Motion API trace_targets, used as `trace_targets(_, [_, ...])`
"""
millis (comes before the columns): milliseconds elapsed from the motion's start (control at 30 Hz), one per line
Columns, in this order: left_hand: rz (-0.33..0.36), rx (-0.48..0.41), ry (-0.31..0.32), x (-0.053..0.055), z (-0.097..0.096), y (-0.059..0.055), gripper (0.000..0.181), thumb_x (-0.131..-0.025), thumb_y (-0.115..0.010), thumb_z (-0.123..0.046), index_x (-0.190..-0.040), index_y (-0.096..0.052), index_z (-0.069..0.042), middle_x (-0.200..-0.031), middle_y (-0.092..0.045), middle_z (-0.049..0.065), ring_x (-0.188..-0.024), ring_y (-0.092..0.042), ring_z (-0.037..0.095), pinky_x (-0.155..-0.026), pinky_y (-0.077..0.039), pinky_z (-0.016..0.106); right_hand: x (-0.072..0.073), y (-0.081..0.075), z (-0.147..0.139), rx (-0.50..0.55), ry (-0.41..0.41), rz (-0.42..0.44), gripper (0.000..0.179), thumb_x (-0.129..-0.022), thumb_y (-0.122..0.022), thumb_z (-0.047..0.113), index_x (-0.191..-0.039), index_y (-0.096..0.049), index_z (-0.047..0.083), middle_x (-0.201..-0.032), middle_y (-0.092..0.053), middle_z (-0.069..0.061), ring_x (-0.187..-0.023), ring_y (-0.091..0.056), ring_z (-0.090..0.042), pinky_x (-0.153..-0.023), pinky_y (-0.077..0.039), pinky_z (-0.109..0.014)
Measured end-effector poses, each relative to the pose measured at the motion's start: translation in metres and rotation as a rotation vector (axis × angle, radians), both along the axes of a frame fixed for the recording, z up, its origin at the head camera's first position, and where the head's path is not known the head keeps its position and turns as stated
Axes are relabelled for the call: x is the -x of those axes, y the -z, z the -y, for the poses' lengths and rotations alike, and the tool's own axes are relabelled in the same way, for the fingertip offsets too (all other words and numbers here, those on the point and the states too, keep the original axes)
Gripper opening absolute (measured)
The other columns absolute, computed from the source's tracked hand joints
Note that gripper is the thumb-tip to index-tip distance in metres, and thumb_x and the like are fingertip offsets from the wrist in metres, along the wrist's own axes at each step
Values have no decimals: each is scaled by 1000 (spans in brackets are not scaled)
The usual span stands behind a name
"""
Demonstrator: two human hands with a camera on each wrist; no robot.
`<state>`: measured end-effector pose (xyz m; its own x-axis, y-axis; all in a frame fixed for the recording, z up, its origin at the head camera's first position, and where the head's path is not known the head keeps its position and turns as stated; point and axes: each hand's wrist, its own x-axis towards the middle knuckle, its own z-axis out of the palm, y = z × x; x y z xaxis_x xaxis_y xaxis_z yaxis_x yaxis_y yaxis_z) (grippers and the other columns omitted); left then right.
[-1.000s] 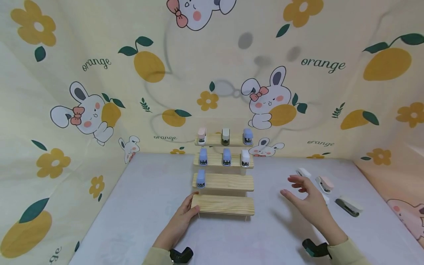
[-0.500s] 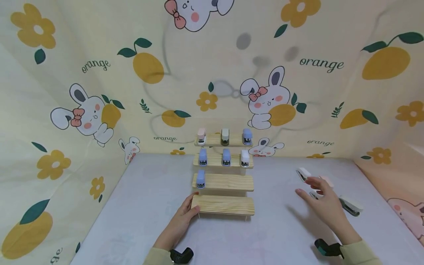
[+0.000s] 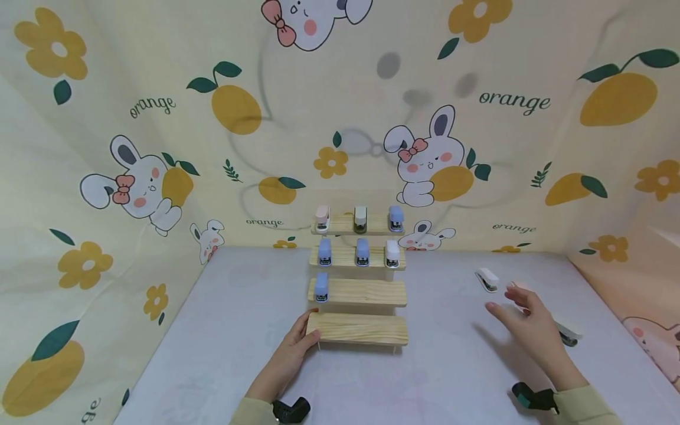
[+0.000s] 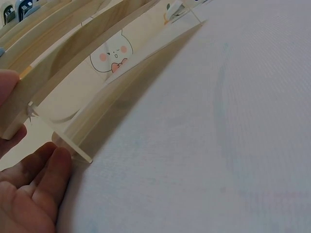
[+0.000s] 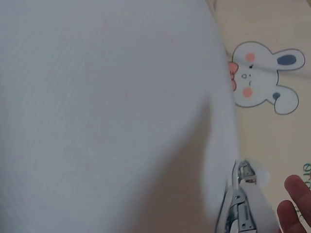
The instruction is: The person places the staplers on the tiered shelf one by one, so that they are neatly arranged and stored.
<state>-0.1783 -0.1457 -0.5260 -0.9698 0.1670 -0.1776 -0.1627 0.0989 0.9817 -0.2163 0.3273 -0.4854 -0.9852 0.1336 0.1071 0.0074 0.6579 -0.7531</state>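
My left hand (image 3: 289, 360) grips the left end of the lowest step of a tiered wooden display rack (image 3: 366, 328). In the left wrist view, fingertips show at that step's end, near a thin clear leg (image 4: 73, 145). My right hand (image 3: 536, 336) hovers over mini staplers at the right, fingers loosely bent, holding nothing. A white stapler (image 3: 487, 280) lies beyond its fingertips. A pink stapler (image 3: 520, 285) is partly covered by the hand, and a white-and-dark stapler (image 3: 568, 332) shows past its far side. In the right wrist view a white stapler (image 5: 250, 213) lies near the fingertips.
Several staplers stand on the upper steps: a pink one (image 3: 322, 218), a pale one with a dark base (image 3: 360, 219), blue ones (image 3: 324, 252) and a white one (image 3: 392, 253). Another blue stapler (image 3: 321, 287) is on the third step. Printed cloth (image 3: 297, 147) walls the table.
My right hand has moved right, over the loose staplers, covering one that showed beneath it. My left hand keeps its grip on the rack.
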Motion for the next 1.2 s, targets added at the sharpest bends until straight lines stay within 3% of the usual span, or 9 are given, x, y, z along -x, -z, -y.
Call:
trace_targets(300, [14, -2, -2, 0, -2, 0, 69, -94, -57, -45, -153, -28, -22, -160, -17, 6, -146, -10, 27, -116, -10, 51, 0, 8, -9, 3, 20, 93, 96, -87, -62, 58, -148, -25, -5, -146, -33, -31, -131, -31, -50, -98, -32, -67])
trace_targets(467, [8, -9, 0, 0, -3, 0, 69, -94, -57, -44, -153, -28, -21, -160, -17, 7, -146, -10, 28, -116, -10, 52, 1, 16, -18, -4, 5, 195, 98, -88, -58, 61, -149, -19, -6, -148, -25, -35, -131, -26, -54, -97, -29, -70])
trace_targets(700, [4, -10, 0, 2, -1, 3, 68, -94, -58, -44, -152, -29, -21, -160, -18, 7, -146, -11, 26, -116, -11, 50, 11, 21, -31, 183, -20, 399, 102, -88, -52, 67, -155, -7, 5, -156, 3, -30, -139, -3, -54, -104, -18, -71])
trace_targets(833, [-2, -13, -2, 1, 0, 3, 69, -94, -58, -43, -152, -29, -19, -160, -17, 8, -146, -10, 27, -116, -10, 50, 14, 22, -33, 287, -36, 426, 97, -91, -53, 61, -155, -3, 8, -158, 8, -23, -141, 7, -48, -107, -10, -69])
trace_targets(967, [-5, -14, 3, 1, 0, 1, 69, -95, -57, -42, -153, -27, -19, -160, -17, 8, -146, -10, 27, -116, -11, 50, 13, 23, -32, 359, -28, 423, 94, -93, -55, 54, -155, -1, 8, -159, 7, -21, -143, 7, -45, -109, -7, -67])
trace_targets(1200, [0, -4, -5, 1, -1, 1, 68, -95, -57, -42, -153, -28, -20, -160, -18, 8, -146, -11, 29, -116, -11, 52, 15, 24, -29, 334, -38, 421, 94, -93, -59, 51, -155, -3, 8, -159, 5, -21, -143, 6, -45, -110, -10, -65])
